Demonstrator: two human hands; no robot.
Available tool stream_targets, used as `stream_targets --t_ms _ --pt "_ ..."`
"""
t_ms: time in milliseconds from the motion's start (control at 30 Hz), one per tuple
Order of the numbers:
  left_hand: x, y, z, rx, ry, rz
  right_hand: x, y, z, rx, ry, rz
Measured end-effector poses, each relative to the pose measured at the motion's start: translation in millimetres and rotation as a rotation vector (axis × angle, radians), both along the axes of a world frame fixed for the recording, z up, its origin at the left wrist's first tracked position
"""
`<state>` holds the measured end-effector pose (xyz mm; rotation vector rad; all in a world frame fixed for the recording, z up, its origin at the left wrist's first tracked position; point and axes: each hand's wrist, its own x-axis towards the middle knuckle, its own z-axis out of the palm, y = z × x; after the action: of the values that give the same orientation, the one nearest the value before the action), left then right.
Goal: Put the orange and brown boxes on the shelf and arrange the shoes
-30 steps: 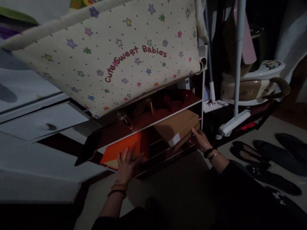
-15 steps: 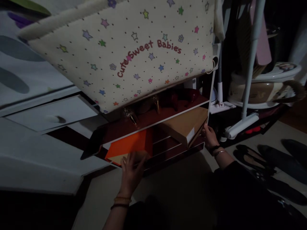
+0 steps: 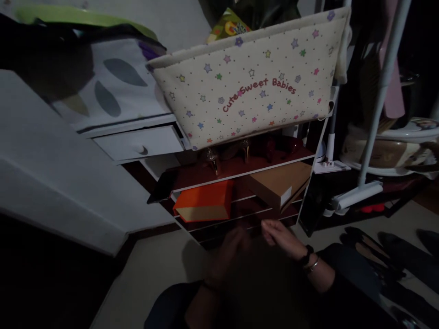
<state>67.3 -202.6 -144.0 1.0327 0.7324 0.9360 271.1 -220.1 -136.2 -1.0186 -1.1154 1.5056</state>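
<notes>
Left hand (image 3: 228, 256) nearest, blurred; can't tell finger spread or grip. Right hand (image 3: 279, 237) in front of the shoe rack (image 3: 243, 173), fingers curled, nothing visibly held. Both just pulled back, so the lower shelf (image 3: 245, 209) apparently carries both boxes alone: orange box (image 3: 206, 197) at left end, brown cardboard box (image 3: 283, 179) askew at right end. Gold-heeled shoes (image 3: 213, 161) on upper shelf (image 3: 233, 165).

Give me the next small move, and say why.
Probably nudge the brown rectangular cardboard box straight with the bare right hand: the box lies askew on the dark-red lower shelf, one corner pointing toward the person, and that hand is close by but apart from it.
</notes>
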Motion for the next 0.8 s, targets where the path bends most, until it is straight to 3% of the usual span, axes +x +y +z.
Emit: stream_targets --t_ms 100,200,433,600,800 --pt "3 -9 45.4 0.133 -0.328 -0.36 10 -10 48 0.329 0.191 0.342" --pt "-3 -13 57.4 0.238 -0.442 -0.613 21 -14 67 0.425 0.242 0.568" --pt "-16 -15 43.0 0.172 -0.388 -0.524 28 -11 36 0.365 0.28 0.677" --pt "-20 -16 56.4 0.203 -0.427 -0.61 32 -11 39 0.432 0.281 0.696" --pt "-19 -15 55.2 0.209 -0.44 -0.599 34 -13 40 0.452 0.195 0.672"
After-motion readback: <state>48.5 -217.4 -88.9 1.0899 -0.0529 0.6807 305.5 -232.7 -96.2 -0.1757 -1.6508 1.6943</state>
